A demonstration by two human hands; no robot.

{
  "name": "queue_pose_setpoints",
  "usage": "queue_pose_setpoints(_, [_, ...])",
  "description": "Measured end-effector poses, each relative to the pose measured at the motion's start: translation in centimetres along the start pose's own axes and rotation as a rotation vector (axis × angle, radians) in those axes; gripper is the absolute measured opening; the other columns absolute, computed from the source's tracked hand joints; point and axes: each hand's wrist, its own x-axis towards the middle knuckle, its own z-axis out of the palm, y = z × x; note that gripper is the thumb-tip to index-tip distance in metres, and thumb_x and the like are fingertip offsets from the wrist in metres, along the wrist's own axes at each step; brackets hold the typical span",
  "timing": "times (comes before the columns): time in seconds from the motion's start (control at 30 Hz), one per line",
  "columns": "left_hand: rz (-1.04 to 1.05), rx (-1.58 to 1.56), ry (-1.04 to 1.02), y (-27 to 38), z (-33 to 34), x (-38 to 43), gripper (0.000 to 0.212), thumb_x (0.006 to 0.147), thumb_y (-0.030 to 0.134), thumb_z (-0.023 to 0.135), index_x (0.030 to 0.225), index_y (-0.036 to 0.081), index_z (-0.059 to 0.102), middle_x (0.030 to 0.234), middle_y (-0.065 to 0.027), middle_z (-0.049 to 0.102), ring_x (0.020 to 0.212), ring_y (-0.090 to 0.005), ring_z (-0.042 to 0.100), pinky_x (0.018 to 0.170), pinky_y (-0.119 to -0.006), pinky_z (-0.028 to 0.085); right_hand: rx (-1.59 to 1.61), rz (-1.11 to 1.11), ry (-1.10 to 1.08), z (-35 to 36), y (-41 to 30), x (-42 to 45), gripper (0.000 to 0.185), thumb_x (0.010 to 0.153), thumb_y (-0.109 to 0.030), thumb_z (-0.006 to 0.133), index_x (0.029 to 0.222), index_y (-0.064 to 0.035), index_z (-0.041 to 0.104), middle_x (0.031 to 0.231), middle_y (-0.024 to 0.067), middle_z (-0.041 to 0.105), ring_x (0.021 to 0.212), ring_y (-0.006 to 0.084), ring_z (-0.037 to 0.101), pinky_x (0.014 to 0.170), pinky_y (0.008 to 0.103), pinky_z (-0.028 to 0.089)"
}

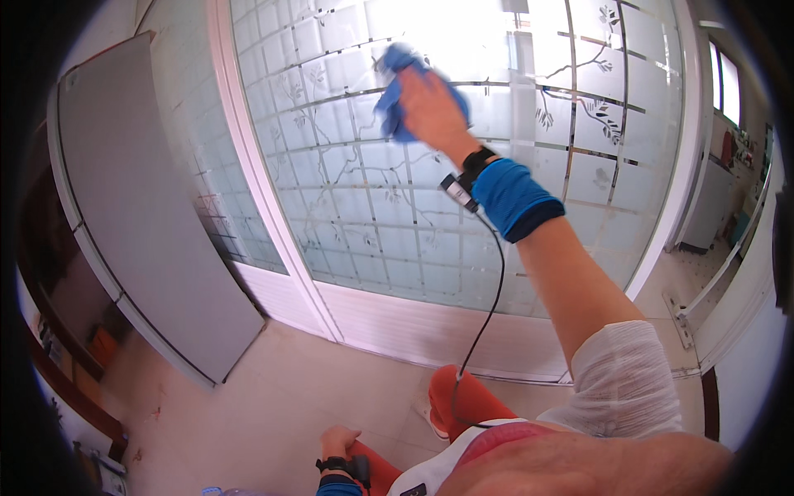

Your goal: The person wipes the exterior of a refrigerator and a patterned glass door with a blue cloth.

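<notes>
My right hand (428, 105) is raised and presses a blue cloth (397, 118) flat on a frosted glass sliding door panel (372, 204). The glass has a grid pattern with branches and leaves. Around that wrist are a black strap and a blue sleeve band (515, 198), with a small device and a black cable (499, 273) hanging down. My left hand (338, 440) hangs low by my left leg, close to the red trousers, with a black strap at its wrist. Its fingers are partly hidden, and no held thing shows.
A tall grey refrigerator (142, 204) stands at the left. The pale door frame (248, 155) borders the glass. At the right, an open white door (738, 322) with a handle adjoins another room. Part of a plastic bottle (232, 491) shows at the bottom edge.
</notes>
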Motion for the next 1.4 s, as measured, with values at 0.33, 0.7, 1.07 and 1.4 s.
queue_pose_setpoints(0.33, [0.072,-0.109,0.090,-3.8,-1.7,2.3,0.040,0.078,0.035,0.064,0.080,-0.004,0.063,0.069,-0.0149,0.063,0.049,-0.0255,0.061,0.048,-0.037,0.049,-0.228,0.060,0.065,-5.3,12.2,0.4,0.050,0.077,-0.030,0.057,0.123,-0.0120,0.050,0.132,0.0052,0.045,0.128,0.0219,0.034,0.104,0.0409,0.027])
queue_pose_setpoints(0.7, [0.188,0.207,0.188,-2.3,-0.8,1.1,0.050,0.078,0.049,0.053,0.093,0.003,0.066,0.099,-0.0173,0.063,0.094,-0.0309,0.060,0.082,-0.038,0.046,-0.601,0.814,0.344,-11.5,25.1,-13.0,0.043,0.085,-0.038,0.046,0.111,-0.0050,0.056,0.124,0.0153,0.050,0.120,0.0356,0.039,0.095,0.0484,0.032])
queue_pose_setpoints(1.07, [0.233,0.248,0.206,-3.9,-0.4,1.4,0.045,0.077,0.051,0.053,0.088,0.010,0.069,0.094,-0.0141,0.064,0.091,-0.0317,0.060,0.081,-0.040,0.046,-0.126,0.699,0.915,-7.1,15.9,3.6,0.072,0.063,-0.026,0.072,0.124,-0.0013,0.044,0.115,0.0229,0.048,0.105,0.0421,0.045,0.090,0.0452,0.039])
queue_pose_setpoints(1.4, [0.237,0.074,0.177,-5.6,-2.6,0.3,0.042,0.077,0.047,0.054,0.080,0.009,0.069,0.085,-0.0141,0.065,0.084,-0.0313,0.061,0.076,-0.040,0.046,-0.141,0.048,0.116,1.7,-0.7,5.6,0.041,0.078,-0.030,0.054,0.114,-0.0082,0.054,0.133,0.0085,0.043,0.129,0.0235,0.030,0.105,0.0441,0.020])
